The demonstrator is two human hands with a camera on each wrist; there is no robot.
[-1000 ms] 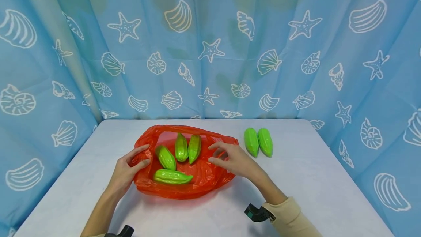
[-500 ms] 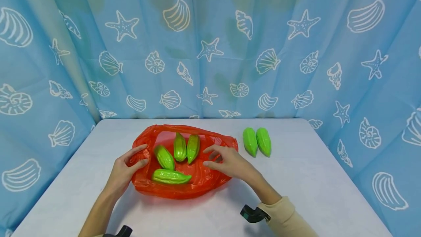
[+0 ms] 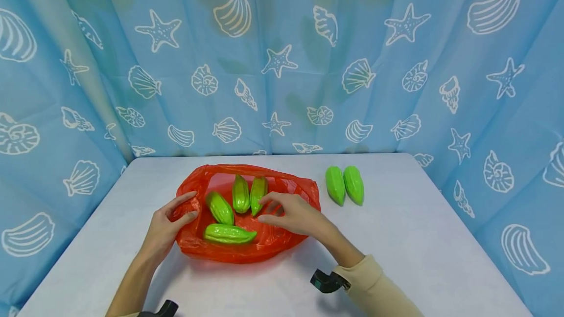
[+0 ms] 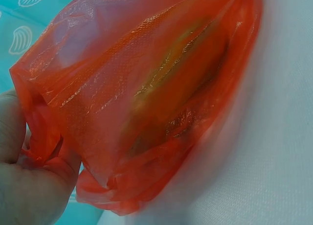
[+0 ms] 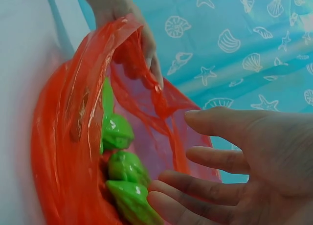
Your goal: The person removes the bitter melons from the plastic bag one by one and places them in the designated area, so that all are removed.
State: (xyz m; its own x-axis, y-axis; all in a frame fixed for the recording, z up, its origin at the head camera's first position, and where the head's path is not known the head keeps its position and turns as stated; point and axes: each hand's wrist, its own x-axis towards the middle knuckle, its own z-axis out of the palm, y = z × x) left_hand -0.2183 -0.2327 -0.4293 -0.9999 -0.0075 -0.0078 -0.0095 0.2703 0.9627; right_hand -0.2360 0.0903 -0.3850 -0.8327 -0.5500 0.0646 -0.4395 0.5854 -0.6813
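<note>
Orange plastic is what the left hand (image 3: 165, 226) has got hold of: thumb and fingers pinch the rim of the orange bag (image 3: 246, 246) at its left side, and the left wrist view shows the film bunched up in that grip (image 4: 29, 176). So that hand is clamped on the bag's edge, holding the mouth open.

Right hand (image 3: 293, 214) is a different story. Fingers (image 5: 205, 159) are spread and mostly straight, holding nothing, hovering over the right part of the bag's opening, just beside the gourds inside. Can't tell whether the fingertips actually brush the plastic.

Inside the bag there are four green bitter gourds (image 3: 226, 234): three side by side toward the back, one lying crosswise near the front. From the right wrist view you can see them (image 5: 124, 166) stacked along the bag's wall.

Further out, two more gourds (image 3: 345, 186) lie touching each other on the white table (image 3: 418, 238), to the right of the bag and apart from it. Blue seashell curtain (image 3: 282, 62) wraps around behind everything.
</note>
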